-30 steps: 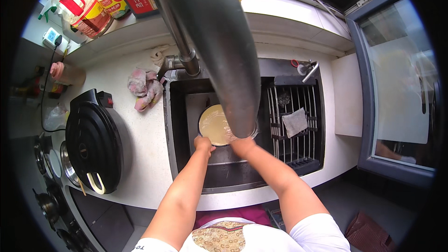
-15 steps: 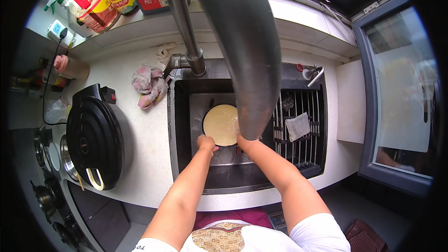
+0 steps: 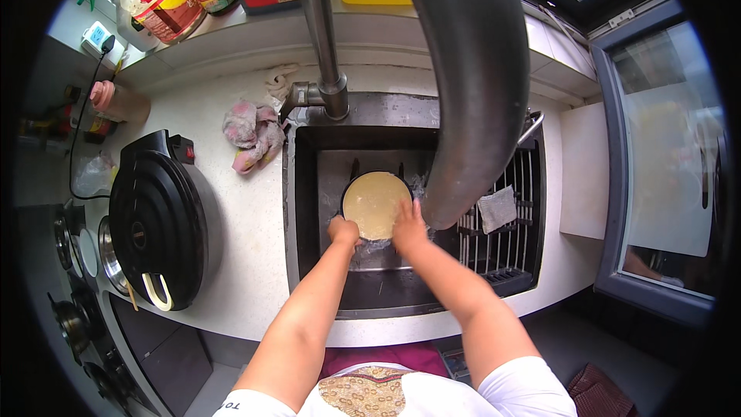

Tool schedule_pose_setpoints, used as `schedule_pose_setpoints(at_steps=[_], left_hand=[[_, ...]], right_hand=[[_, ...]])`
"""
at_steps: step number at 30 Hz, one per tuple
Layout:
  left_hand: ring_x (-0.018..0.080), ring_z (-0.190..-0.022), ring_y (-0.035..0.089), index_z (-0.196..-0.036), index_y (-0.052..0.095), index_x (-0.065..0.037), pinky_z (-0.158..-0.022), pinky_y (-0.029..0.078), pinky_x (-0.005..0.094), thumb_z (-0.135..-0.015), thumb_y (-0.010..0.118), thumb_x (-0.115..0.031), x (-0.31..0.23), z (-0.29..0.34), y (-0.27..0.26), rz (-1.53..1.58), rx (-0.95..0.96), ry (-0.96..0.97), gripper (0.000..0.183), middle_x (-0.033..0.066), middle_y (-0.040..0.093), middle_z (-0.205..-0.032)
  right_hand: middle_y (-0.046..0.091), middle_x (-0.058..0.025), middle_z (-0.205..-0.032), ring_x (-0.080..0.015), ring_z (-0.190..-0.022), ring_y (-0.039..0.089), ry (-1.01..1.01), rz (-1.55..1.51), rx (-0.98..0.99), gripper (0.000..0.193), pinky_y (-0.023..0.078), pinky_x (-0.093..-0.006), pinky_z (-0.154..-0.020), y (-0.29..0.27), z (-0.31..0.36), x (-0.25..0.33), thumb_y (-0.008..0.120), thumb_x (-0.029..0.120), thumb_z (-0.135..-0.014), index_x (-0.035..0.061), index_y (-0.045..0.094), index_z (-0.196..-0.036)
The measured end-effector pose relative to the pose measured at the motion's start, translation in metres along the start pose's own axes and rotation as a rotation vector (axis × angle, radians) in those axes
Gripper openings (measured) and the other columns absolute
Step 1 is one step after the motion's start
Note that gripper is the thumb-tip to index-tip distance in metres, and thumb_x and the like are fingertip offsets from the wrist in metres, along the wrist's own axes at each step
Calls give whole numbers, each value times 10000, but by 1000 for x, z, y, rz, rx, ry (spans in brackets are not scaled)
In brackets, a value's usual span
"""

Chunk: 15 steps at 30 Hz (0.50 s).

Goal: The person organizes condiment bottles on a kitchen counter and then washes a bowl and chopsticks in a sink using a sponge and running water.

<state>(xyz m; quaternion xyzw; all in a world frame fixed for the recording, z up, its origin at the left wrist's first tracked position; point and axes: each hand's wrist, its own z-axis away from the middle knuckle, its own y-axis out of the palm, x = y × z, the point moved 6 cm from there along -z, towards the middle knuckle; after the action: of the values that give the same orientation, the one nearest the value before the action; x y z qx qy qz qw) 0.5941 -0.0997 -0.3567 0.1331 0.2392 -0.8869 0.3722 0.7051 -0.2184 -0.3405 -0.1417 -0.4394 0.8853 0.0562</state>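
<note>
A round dark-rimmed pan [image 3: 370, 202] with a pale yellow inside sits in the left part of a dark sink [image 3: 378, 110]. At the pan's near left edge, my left hand [image 3: 344, 232] is closed on the rim. My right hand [image 3: 409, 225] lies at the near right side, fingers spread over the yellow inside. Whether that yellow is the pan's coating or something in it, I cannot tell. Water glistens around the pan. A thick dark faucet spout [image 3: 488, 93] arches over the sink, its tip close to my right hand.
A black rack [image 3: 498, 243] with a grey cloth [image 3: 497, 209] on it fills the sink's right part. On the counter to the left are a crumpled pink-and-grey rag [image 3: 253, 135] and a round black electric appliance [image 3: 150, 224]. Bottles line the back ledge. An open window [image 3: 668, 162] stands at right.
My right hand has come from the spout's tip onto the pan's near right part. The spout appears further right in the view. My left hand stays at the rim.
</note>
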Motion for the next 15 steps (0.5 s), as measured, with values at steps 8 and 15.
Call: schedule_pose_setpoints(at_steps=[8, 15], left_hand=[[332, -656, 664, -1043, 575, 55, -466, 529, 356, -827, 442, -22, 12, -29, -2, -202, -29, 63, 265, 232, 634, -962], [292, -668, 646, -1142, 521, 26, -505, 533, 361, -860, 538, -159, 26, -15, 1, 15, -11, 29, 338, 179, 616, -1004]], right_hand=[[525, -145, -1264, -311, -1163, 499, -157, -490, 47, 400, 349, -435, -1000, -24, 8, 30, 473, 54, -788, 63, 540, -1182], [593, -114, -1098, -295, -1032, 551, 152, -812, -652, 269, 408, -419, -922, -111, 90, -83, 573, 75, -776, 60, 606, -1043]])
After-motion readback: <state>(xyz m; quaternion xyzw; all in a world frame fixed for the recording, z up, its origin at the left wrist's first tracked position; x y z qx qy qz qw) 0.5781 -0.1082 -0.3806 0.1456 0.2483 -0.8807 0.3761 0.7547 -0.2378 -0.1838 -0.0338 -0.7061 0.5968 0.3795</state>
